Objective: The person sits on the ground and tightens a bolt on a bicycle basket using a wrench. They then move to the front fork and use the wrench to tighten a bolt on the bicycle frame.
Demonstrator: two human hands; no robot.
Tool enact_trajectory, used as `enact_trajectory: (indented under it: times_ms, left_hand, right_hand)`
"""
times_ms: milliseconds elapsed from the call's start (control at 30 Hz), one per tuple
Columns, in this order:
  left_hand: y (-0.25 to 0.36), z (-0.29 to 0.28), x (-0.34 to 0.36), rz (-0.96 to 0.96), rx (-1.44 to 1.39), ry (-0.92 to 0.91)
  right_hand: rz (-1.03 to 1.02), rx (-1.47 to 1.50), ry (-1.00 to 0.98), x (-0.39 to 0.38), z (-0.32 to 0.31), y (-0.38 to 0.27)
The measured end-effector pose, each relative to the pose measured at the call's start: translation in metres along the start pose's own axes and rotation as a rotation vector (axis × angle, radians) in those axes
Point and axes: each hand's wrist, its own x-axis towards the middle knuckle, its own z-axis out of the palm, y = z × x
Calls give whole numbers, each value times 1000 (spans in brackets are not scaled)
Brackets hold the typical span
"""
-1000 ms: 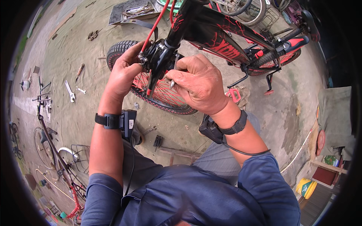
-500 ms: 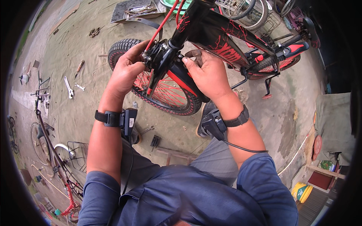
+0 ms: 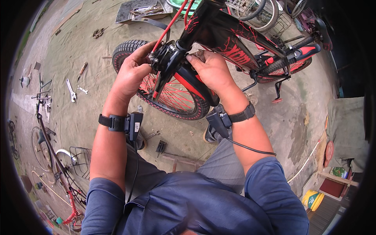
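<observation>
A black and red bicycle [image 3: 225,35] stands in front of me, its front wheel [image 3: 126,47] turned to the left. My left hand [image 3: 132,76] is closed around a black metal fitting [image 3: 159,58] on the left side of the front fork [image 3: 171,67], beside the red cable [image 3: 171,25]. On the fork's other side, above the black and red mudguard [image 3: 190,83], my right hand [image 3: 214,72] is pinched, thumb against curled fingers. What sits between those fingertips is too small and partly hidden to name.
Left on the ground lie a wrench [image 3: 71,91], a smaller wrench [image 3: 82,90] and a screwdriver [image 3: 82,70]. A tool tray [image 3: 124,15] stands at the far side. Another bicycle [image 3: 58,164] lies at left. A small black block [image 3: 161,147] sits between my feet, near a wooden stool [image 3: 183,159].
My right hand and wrist have shifted slightly up and left, and its fingers have turned beside the fork. My left hand stays on the fitting.
</observation>
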Motion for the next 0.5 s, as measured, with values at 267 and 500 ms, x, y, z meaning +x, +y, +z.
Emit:
enact_trajectory:
  times_ms: [267, 500]
  left_hand:
    - [-2, 0, 1, 7, -11, 2]
    - [-1, 1, 1, -4, -14, 5]
  right_hand:
    - [-110, 161, 23, 6, 9, 8]
    - [-176, -51, 108, 2, 10, 7]
